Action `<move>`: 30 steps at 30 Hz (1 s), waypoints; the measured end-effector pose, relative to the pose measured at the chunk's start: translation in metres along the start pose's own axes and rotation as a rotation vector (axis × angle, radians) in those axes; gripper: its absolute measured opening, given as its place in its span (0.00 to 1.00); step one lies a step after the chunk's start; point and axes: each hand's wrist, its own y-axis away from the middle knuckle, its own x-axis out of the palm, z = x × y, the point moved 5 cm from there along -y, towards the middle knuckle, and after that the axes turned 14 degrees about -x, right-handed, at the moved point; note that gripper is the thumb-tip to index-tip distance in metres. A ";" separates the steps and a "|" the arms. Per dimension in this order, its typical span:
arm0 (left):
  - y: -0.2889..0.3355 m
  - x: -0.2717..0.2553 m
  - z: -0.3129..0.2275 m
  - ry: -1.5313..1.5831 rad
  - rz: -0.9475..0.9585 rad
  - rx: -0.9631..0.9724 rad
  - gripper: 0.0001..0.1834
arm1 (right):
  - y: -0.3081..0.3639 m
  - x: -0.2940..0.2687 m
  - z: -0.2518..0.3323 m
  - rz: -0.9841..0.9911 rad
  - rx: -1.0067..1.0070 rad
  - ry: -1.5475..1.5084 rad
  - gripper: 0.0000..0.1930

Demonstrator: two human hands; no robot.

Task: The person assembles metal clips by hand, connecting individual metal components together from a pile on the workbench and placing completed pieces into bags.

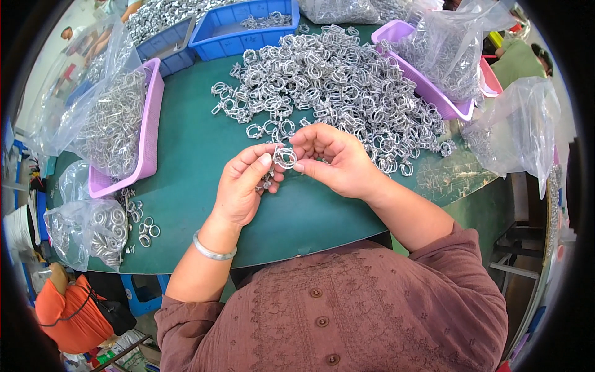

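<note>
In front of me, both hands meet at one silvery metal ring piece, which looks like a double ring with a small fitting. My left hand pinches its left side between thumb and fingertips. Another small metal piece shows within the curled fingers of that hand. My right hand is closed at the ring's right side, thumb tip against it and index finger over the top; its other fingers are curled. Just beyond the hands lies a large heap of similar metal ring pieces.
Purple baskets with bagged metal parts stand at the left and right of the green table. Blue trays sit at the back. A clear bag of spiral metal parts and loose rings lie near left. Other people are nearby.
</note>
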 end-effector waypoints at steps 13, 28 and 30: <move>0.004 0.002 -0.003 -0.178 -0.028 0.179 0.10 | 0.000 -0.003 -0.003 0.016 -0.020 0.087 0.13; 0.001 -0.010 -0.009 0.185 -0.039 0.050 0.07 | -0.008 -0.012 0.012 0.078 -0.367 0.860 0.11; 0.001 -0.012 -0.009 0.221 -0.039 0.045 0.08 | -0.008 -0.001 0.009 0.270 -0.450 1.082 0.07</move>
